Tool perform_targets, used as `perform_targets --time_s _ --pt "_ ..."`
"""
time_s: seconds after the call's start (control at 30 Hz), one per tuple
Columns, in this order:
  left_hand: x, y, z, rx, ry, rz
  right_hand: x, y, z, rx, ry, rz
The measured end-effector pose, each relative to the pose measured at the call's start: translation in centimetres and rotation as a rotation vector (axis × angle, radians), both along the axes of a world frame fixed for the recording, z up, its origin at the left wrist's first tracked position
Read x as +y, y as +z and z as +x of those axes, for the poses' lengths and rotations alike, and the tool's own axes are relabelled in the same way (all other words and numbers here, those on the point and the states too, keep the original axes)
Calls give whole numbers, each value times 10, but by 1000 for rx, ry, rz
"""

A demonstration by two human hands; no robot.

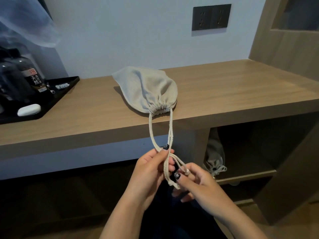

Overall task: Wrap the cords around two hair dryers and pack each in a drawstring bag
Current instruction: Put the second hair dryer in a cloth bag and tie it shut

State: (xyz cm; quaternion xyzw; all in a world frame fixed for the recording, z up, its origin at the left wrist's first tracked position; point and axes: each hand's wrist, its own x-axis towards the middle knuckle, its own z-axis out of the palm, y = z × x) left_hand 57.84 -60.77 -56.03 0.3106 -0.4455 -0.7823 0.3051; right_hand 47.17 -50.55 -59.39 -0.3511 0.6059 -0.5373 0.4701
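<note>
A beige drawstring bag lies bulging on the wooden shelf, its mouth cinched at the front edge. Its contents are hidden. Two cream drawstrings run from the mouth down off the shelf to my hands. My left hand pinches the strings between thumb and fingers. My right hand pinches the looped string ends just right of it. A second beige drawstring bag, tied with a bow, stands in the open compartment below the shelf at the right.
A black tray at the shelf's left holds dark bottles and a white soap-like bar. A dark wall socket plate sits above the shelf. A wooden cabinet side rises at the right.
</note>
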Motion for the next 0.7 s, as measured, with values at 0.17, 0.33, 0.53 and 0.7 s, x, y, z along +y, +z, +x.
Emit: perform_targets --time_s 0.17,0.33,0.53,0.7 --pt "-2 -2 4 -39 53 19 5 4 -7 25 -121 -61" --pt "0 -4 4 67 95 167 12 16 -10 -26 -117 -184" --pt "7 0 1 18 185 166 10 39 4 26 -52 -338" --pt "5 5 6 66 169 152 -5 63 10 -179 -101 -401"
